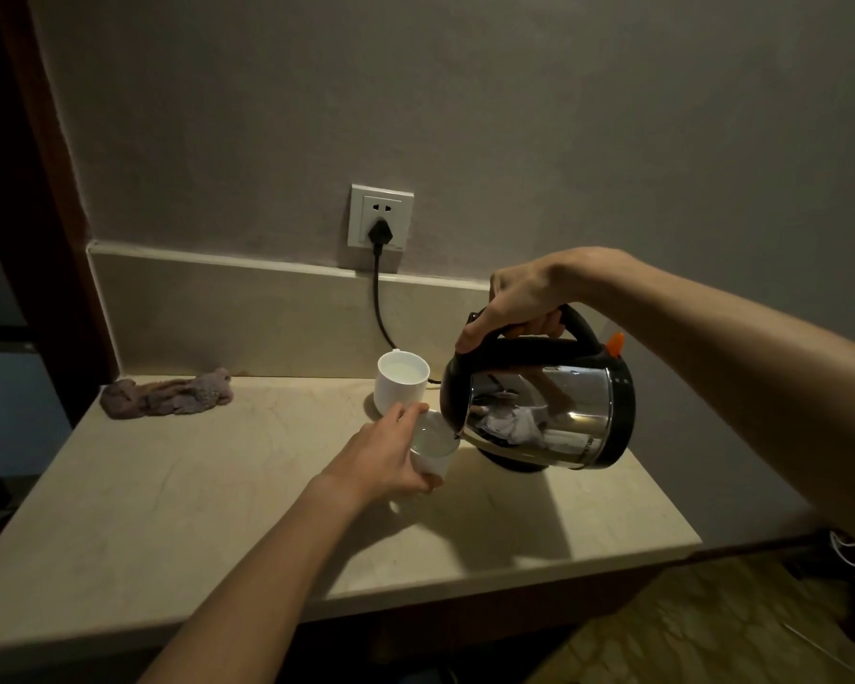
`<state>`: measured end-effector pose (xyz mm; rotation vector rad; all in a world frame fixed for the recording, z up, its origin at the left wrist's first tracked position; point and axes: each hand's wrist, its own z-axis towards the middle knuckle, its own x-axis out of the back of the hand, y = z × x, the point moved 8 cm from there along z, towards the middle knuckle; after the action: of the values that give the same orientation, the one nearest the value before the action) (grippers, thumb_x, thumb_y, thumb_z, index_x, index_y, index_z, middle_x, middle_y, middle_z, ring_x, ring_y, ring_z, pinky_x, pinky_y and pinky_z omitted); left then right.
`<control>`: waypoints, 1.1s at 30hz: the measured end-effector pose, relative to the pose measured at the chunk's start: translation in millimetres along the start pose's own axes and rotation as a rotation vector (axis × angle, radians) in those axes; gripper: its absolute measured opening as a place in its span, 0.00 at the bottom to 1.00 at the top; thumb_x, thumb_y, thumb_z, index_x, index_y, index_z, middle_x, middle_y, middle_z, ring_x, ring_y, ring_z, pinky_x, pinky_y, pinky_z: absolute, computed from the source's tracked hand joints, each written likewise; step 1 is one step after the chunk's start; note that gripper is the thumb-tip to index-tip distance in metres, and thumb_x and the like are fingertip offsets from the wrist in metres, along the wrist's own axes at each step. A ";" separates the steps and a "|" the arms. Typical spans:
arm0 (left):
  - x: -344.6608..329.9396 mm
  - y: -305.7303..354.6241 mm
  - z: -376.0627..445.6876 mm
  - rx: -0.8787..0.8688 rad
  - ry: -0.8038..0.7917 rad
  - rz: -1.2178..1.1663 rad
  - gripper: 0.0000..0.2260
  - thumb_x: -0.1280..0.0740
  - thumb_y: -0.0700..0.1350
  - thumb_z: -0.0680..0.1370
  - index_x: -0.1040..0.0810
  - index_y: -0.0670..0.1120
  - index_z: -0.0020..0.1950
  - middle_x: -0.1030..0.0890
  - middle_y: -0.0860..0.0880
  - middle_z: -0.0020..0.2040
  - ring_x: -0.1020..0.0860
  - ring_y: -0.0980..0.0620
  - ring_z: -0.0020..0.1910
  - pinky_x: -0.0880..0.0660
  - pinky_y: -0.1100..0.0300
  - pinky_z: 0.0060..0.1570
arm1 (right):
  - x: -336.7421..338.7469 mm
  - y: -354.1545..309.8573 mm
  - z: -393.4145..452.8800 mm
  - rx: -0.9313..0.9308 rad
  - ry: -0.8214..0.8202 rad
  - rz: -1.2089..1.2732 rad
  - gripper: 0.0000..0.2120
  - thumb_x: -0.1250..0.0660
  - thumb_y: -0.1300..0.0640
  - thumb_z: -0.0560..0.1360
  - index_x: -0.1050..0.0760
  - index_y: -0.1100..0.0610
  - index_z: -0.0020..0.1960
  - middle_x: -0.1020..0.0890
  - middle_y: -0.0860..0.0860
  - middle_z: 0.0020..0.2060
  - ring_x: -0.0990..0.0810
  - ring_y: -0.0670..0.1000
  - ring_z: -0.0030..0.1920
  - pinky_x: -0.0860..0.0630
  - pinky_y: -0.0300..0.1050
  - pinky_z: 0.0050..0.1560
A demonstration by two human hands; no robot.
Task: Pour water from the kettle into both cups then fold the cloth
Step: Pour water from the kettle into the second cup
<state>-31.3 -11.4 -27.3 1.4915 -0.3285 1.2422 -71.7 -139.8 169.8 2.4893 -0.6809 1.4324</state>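
While your right hand (517, 308) grips the tilted steel kettle (539, 407) by its handle, spout over the near cup (433, 449) your left hand (391, 459) holds beside the filled far cup (402, 382), overtipping could scald those fingers or flood the counter (193, 510).

Kettle (539, 412): polished mirror-bright metal body, black plastic handle and trim. Cups (402, 382): glossy white ceramic. Cloth (169, 393): nubbly matt fabric. Worktop (218, 486): smooth beige stone, faintly veined.
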 end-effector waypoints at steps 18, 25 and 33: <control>0.4 -0.4 0.0 -0.005 0.006 -0.002 0.46 0.22 0.60 0.66 0.40 0.52 0.78 0.29 0.50 0.69 0.23 0.44 0.62 0.24 0.46 0.61 | 0.9 0.0 3.2 -0.004 -0.005 -0.002 0.22 0.28 0.34 0.70 0.22 0.53 0.35 0.30 0.49 0.26 0.33 0.49 0.26 0.33 0.42 0.31; 0.8 0.6 -1.3 -0.005 0.000 -0.020 0.46 0.21 0.59 0.66 0.40 0.52 0.78 0.30 0.50 0.70 0.24 0.45 0.63 0.24 0.46 0.62 | 0.1 -2.1 3.0 -0.005 -0.004 -0.004 0.22 0.28 0.35 0.70 0.23 0.53 0.34 0.30 0.49 0.26 0.33 0.49 0.26 0.34 0.42 0.31; 2.2 2.1 -0.9 -0.001 0.014 0.002 0.45 0.21 0.59 0.66 0.39 0.51 0.78 0.29 0.51 0.68 0.23 0.45 0.60 0.24 0.49 0.59 | -2.8 7.9 -3.0 0.012 0.004 0.059 0.22 0.28 0.36 0.71 0.23 0.54 0.34 0.31 0.49 0.25 0.34 0.48 0.24 0.34 0.39 0.28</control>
<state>-32.4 -10.5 -24.5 1.4815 -0.3219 1.2535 -78.9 -144.7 168.5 2.4949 -0.7530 1.4650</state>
